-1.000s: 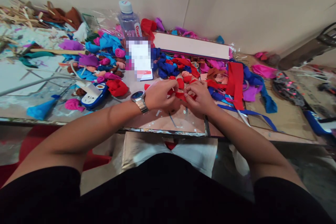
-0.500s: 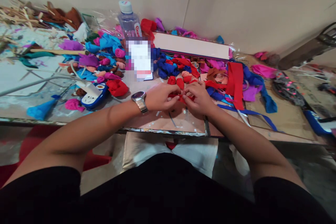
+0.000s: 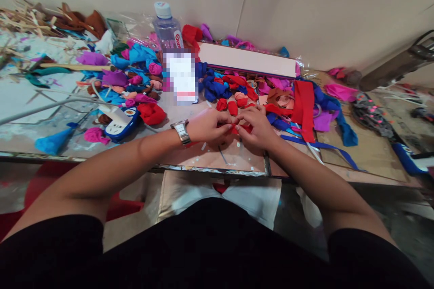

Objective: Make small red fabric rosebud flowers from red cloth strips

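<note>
Close together over the table's front part, my left hand (image 3: 210, 127) and my right hand (image 3: 257, 127) both pinch a small piece of red crepe paper (image 3: 235, 129). The fingers cover much of it, so its full shape is hidden. A watch sits on my left wrist. Just beyond my fingertips lie small rolled red buds (image 3: 232, 108) and a pale pink one (image 3: 241, 99). A wide red crepe strip (image 3: 304, 110) drapes to the right of my right hand, beside a thin blue strip (image 3: 325, 144).
A blurred-out phone (image 3: 182, 76) leans by a clear bottle (image 3: 167, 27). Left are a blue-and-white power strip (image 3: 122, 123), its grey cable, a blue paper cone (image 3: 56, 139), pliers (image 3: 37, 79) and many coloured paper buds. A long white box (image 3: 247, 59) lies at the back; cardboard (image 3: 369, 153) at right.
My left hand has turned slightly at the wrist, showing more of the watch band. The red paper has shifted a little between my fingers, which stay pinched.
</note>
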Demonstrator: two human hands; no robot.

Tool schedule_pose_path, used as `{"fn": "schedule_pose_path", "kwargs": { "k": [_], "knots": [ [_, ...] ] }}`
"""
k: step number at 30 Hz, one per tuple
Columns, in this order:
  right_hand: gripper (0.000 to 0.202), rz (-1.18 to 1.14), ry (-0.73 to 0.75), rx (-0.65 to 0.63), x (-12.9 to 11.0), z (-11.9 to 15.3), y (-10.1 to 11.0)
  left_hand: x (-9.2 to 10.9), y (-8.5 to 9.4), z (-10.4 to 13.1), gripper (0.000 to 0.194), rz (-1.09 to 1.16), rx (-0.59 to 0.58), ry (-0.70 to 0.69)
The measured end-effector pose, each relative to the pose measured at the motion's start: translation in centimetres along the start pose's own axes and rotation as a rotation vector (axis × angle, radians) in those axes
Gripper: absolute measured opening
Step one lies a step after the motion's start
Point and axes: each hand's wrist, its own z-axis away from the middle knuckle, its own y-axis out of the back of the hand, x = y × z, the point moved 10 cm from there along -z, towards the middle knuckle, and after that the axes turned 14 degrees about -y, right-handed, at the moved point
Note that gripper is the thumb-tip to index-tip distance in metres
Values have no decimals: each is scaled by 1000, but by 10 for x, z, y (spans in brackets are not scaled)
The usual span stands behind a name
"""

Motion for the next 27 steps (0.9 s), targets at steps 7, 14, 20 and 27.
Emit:
{"fn": "schedule_pose_path", "kwargs": {
  "k": [7, 14, 20, 27],
  "knots": [
    [4, 32, 2, 39, 0, 0, 2, -5, -5, 2, 33, 114, -1, 28],
    [5, 15, 67, 77, -8, 2, 6, -12, -13, 2, 27, 318, -18, 77],
    [9, -3, 83, 100, -9, 3, 8, -20, -13, 2, 21, 417, -16, 140],
    [11, -13, 159, 108, -15, 5, 11, -28, -12, 3, 24, 494, 15, 197]
  ]
}}
